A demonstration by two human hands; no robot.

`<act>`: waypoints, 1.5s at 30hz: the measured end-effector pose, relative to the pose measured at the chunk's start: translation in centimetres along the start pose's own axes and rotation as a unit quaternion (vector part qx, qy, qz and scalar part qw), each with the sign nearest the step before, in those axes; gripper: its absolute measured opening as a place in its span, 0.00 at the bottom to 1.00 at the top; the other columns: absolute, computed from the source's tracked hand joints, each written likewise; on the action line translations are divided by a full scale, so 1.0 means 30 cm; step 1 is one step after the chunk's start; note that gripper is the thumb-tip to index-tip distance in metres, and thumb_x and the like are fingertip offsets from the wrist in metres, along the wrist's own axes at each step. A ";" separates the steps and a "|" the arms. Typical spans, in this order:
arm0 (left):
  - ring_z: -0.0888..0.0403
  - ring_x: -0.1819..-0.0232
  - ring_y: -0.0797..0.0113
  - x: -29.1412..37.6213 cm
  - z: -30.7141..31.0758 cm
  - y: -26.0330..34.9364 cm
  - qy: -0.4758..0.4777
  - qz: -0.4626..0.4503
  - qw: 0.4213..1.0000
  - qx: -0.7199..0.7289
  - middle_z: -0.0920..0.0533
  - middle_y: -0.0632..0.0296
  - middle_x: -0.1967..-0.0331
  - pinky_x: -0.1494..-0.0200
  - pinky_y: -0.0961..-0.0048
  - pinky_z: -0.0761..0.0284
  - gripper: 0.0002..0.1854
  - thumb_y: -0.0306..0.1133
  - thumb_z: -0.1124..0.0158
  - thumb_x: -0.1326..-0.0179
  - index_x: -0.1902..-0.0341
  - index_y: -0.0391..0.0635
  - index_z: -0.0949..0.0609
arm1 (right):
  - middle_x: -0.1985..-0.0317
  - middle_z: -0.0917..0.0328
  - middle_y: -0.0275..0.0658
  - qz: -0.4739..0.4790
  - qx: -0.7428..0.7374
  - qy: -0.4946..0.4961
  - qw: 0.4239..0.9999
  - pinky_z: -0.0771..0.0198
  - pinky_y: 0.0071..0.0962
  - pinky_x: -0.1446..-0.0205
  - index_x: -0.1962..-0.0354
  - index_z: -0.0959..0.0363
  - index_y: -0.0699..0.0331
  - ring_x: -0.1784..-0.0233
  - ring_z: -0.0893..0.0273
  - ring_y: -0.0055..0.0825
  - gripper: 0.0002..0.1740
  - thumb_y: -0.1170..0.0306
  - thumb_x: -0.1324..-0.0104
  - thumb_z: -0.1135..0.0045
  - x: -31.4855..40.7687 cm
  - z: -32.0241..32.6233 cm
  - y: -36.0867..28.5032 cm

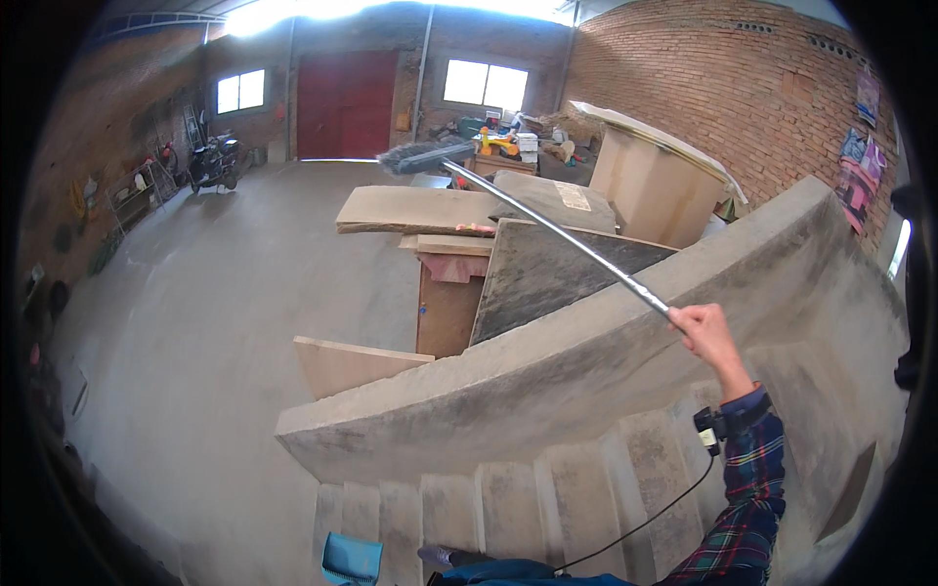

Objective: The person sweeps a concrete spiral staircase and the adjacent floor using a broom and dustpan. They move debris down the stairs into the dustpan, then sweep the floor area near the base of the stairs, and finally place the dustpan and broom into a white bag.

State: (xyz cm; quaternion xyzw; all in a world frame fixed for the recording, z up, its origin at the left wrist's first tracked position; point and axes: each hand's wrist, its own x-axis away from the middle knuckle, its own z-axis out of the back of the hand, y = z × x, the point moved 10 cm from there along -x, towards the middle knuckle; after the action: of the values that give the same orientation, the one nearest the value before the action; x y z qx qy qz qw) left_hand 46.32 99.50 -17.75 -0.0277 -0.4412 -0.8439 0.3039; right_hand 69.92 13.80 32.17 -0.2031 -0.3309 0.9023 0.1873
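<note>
My right hand (705, 333) grips the metal pole of a broom (557, 231) near its lower end in the picture. The pole slants up and left across the concrete parapet (513, 366), and its grey bristle head (425, 155) is raised beyond the stacked boards. Out of view is my left hand. A blue dustpan (353, 558) with a toothed edge appears over the lower steps at the bottom; whatever supports its handle is hidden. Concrete stairs (586, 491) descend to the left below me, and one shoe (437, 554) rests on them.
Beyond the parapet stand a wooden cabinet (448, 311), flat boards (410, 207), a dark panel (549, 275) and a large cardboard box (652, 183). A motorcycle (212, 161) is parked by the far left wall, near a red door (346, 106). A cable (645, 524) hangs from my sleeve.
</note>
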 end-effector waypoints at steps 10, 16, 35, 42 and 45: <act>0.21 0.84 0.69 -0.092 -0.071 -0.068 -0.019 0.038 0.998 -0.052 0.19 0.57 0.82 0.79 0.72 0.25 0.12 0.35 0.37 0.47 0.62 0.41 0.16 | 0.92 0.37 0.31 -0.051 0.129 -0.061 0.988 0.53 0.21 0.90 0.79 0.24 0.64 0.93 0.43 0.16 0.22 0.53 0.39 0.43 -0.006 0.194 -0.227; 0.23 0.84 0.69 0.005 0.008 0.097 -0.012 -0.027 0.999 -0.011 0.19 0.56 0.82 0.79 0.72 0.27 0.13 0.34 0.39 0.47 0.63 0.39 0.17 | 0.92 0.38 0.30 -0.114 0.174 -0.096 0.973 0.53 0.22 0.90 0.77 0.25 0.64 0.94 0.45 0.17 0.22 0.53 0.37 0.47 -0.031 0.197 -0.280; 0.19 0.81 0.65 0.115 0.077 -0.210 0.052 0.036 0.997 -0.049 0.17 0.56 0.79 0.74 0.68 0.23 0.12 0.37 0.39 0.46 0.63 0.45 0.15 | 0.89 0.31 0.32 0.156 0.135 -0.151 0.967 0.39 0.25 0.77 0.79 0.20 0.63 0.85 0.33 0.20 0.24 0.50 0.40 0.45 -0.163 -0.457 -0.539; 0.21 0.82 0.67 0.159 0.094 -0.262 0.066 0.050 0.996 -0.029 0.19 0.56 0.81 0.76 0.70 0.25 0.12 0.35 0.40 0.47 0.64 0.41 0.17 | 0.92 0.35 0.32 0.088 0.119 -0.065 0.987 0.46 0.24 0.85 0.80 0.22 0.65 0.92 0.39 0.18 0.24 0.52 0.40 0.44 -0.141 -0.174 -0.424; 0.22 0.82 0.67 0.150 0.090 -0.252 0.070 0.045 0.996 -0.019 0.19 0.56 0.82 0.77 0.71 0.26 0.12 0.34 0.41 0.47 0.64 0.39 0.17 | 0.93 0.37 0.33 0.019 0.112 -0.054 0.992 0.51 0.23 0.89 0.81 0.24 0.67 0.94 0.42 0.18 0.24 0.53 0.39 0.44 -0.125 -0.082 -0.337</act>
State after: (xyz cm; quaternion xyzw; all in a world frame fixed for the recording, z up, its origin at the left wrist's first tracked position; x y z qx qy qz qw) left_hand 38.00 102.58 -20.18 0.0054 -0.4010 -0.8375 0.3712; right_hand 76.35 20.50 38.15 -0.1381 -0.2338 0.9466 0.1738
